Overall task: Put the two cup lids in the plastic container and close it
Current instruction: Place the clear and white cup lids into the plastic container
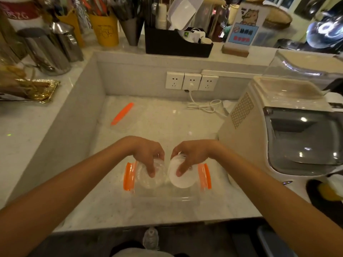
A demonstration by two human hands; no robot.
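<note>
A clear plastic container (167, 198) with orange side clips stands on the marble counter near its front edge. My left hand (148, 154) grips a clear domed cup lid (154, 178) over the container's left half. My right hand (193, 154) grips a white cup lid (181, 178) over its right half. Both lids are tilted and sit at or just inside the container's opening. The container's own lid (122, 117), clear with an orange clip, lies farther back on the counter to the left.
A cream-coloured machine (278, 130) stands close on the right. White wall sockets (192, 81) with a coiled cable (206, 105) are at the back. Raised ledges hold steel jugs (53, 47), yellow cups (105, 28), a black organiser (176, 43) and a sign (243, 25).
</note>
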